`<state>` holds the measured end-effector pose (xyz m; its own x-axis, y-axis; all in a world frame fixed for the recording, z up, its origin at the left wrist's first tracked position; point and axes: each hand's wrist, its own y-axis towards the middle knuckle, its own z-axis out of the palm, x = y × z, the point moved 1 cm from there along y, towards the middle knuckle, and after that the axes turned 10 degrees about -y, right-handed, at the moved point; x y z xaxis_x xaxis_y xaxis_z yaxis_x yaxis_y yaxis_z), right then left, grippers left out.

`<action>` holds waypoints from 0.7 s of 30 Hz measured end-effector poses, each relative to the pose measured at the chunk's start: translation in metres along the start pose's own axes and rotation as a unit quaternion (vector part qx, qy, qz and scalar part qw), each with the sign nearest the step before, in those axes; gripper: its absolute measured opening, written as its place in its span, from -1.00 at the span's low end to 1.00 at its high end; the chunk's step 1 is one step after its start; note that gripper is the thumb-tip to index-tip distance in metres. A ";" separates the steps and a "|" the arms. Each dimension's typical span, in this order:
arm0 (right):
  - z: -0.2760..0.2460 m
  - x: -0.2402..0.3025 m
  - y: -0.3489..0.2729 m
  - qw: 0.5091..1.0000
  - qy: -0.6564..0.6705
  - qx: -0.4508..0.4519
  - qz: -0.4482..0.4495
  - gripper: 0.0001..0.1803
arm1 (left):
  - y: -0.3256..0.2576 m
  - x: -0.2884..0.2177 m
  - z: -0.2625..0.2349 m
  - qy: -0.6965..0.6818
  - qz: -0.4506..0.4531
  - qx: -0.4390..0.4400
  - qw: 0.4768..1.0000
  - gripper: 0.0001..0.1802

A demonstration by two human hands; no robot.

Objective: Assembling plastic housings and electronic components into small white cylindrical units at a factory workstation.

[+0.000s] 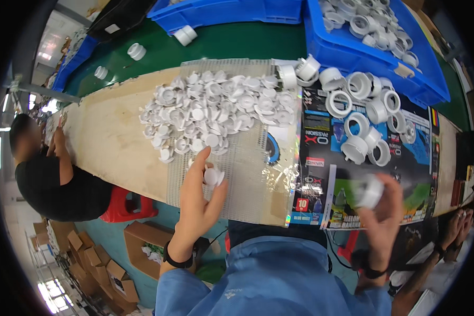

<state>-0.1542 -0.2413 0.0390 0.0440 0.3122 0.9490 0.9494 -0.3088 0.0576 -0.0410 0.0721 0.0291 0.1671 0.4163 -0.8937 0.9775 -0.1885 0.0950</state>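
My left hand (199, 203) is closed in a pinch on a small white plastic cap (213, 177), held near the front edge of the table. Just beyond it, a wide heap of similar white caps with side tabs (208, 108) lies on a clear ribbed mat (242, 192). Over on the right, my right hand (385, 216) grips a white plastic ring fitting (370, 191), both smeared by motion. Beyond that hand, several white ring fittings (359, 84) lie loose on a dark printed sheet (316, 181). The two held parts are well apart.
A blue crate (321, 50) full of white fittings stands at the far right; another blue crate (226, 20) is at the back. A few fittings (136, 51) sit on the green surface. A seated person (58, 184) works at left; another person's hands (454, 227) show at right.
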 end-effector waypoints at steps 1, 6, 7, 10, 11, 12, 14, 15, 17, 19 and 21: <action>0.015 0.004 -0.002 0.997 0.053 0.056 0.009 -0.29 | -0.002 -0.011 0.004 -0.183 -0.134 0.005 0.974 -0.74; 0.079 0.015 -0.004 0.960 0.186 0.211 0.003 -0.22 | -0.010 0.000 0.052 -0.596 -0.215 0.134 0.762 -0.71; 0.083 0.016 -0.003 0.962 0.178 0.206 -0.022 -0.20 | -0.012 -0.003 0.068 -0.643 -0.227 0.122 0.721 -0.71; 0.085 0.013 -0.002 0.984 0.082 0.143 -0.072 -0.21 | -0.018 -0.015 0.091 -0.688 -0.241 0.128 0.672 -0.67; 0.086 0.012 0.001 0.988 0.054 0.117 -0.085 -0.22 | -0.019 -0.021 0.093 -0.687 -0.241 0.142 0.671 -0.62; 0.086 0.009 0.000 0.989 0.050 0.115 -0.084 -0.22 | -0.018 -0.024 0.093 -0.689 -0.242 0.145 0.668 -0.62; 0.086 0.003 -0.001 0.989 0.068 0.117 -0.050 -0.23 | -0.015 -0.028 0.092 -0.651 -0.220 0.183 0.703 -0.51; 0.086 0.002 -0.001 0.990 0.067 0.117 -0.049 -0.23 | -0.015 -0.027 0.091 -0.652 -0.221 0.184 0.702 -0.51; 0.087 0.000 -0.003 0.990 0.064 0.120 -0.024 -0.24 | -0.016 -0.026 0.090 -0.640 -0.209 0.204 0.710 -0.45; 0.087 -0.001 -0.003 0.991 0.059 0.121 -0.025 -0.24 | -0.017 -0.028 0.088 -0.633 -0.207 0.208 0.716 -0.45; 0.085 0.002 -0.002 0.991 0.052 0.122 -0.025 -0.24 | -0.017 -0.030 0.087 -0.627 -0.206 0.213 0.721 -0.44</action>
<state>-0.1293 -0.1637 0.0142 -0.0258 0.2228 0.9745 0.9970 -0.0650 0.0413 -0.0739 -0.0141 0.0160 -0.6344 -0.5657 -0.5269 0.7383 -0.6454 -0.1960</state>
